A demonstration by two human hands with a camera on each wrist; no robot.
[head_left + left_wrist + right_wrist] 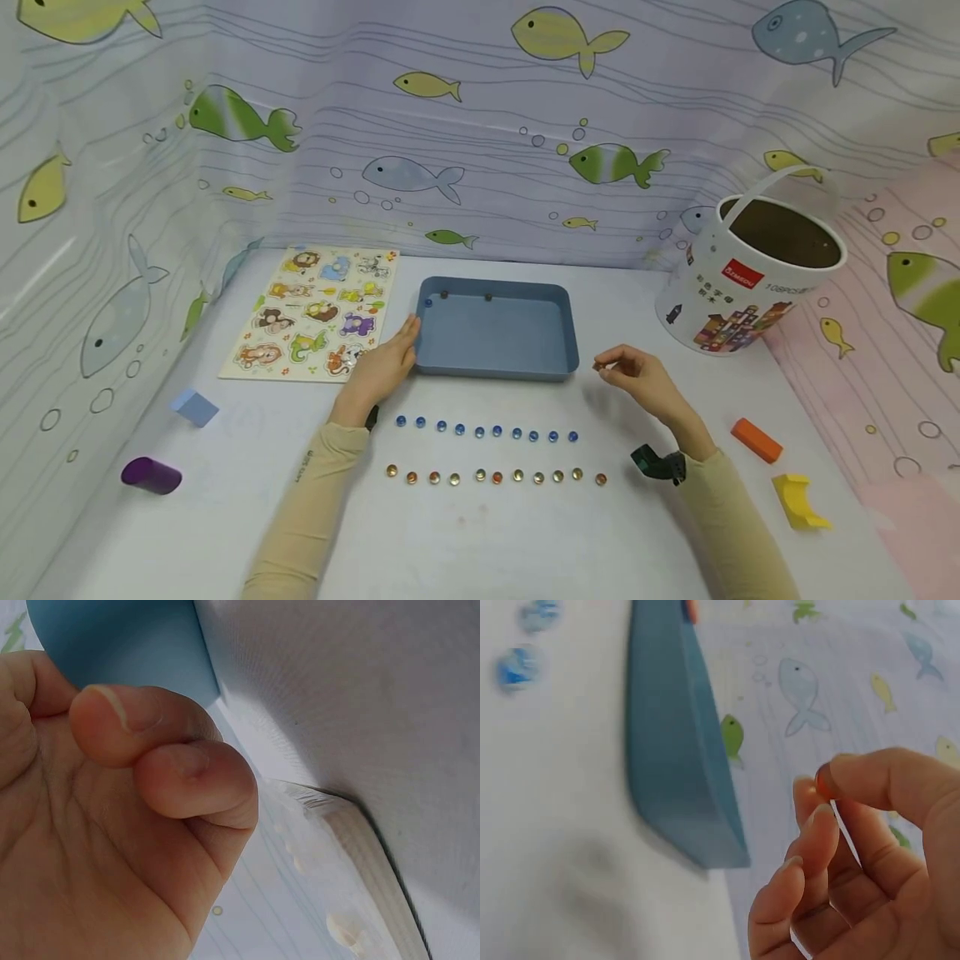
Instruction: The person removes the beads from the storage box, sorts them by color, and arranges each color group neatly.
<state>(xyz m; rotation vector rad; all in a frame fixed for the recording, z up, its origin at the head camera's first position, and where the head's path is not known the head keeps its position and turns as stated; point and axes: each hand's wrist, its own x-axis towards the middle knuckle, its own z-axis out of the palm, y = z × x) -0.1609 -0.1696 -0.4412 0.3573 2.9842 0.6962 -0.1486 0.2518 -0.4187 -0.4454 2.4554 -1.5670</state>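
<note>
Head view shows my right hand (637,379) pinching an orange glass bead (823,782) between thumb and fingertips, just right of the blue tray (497,362); my left hand (382,367) rests straight-fingered against the tray's left wall

A plain blue tray (496,335) sits on the white table (480,533). In front of the tray lie a row of blue beads (487,430) and a row of amber, perhaps orange, beads (495,476).

Blue beads (487,431) ten in row; amber beads (495,476) eleven.
</note>
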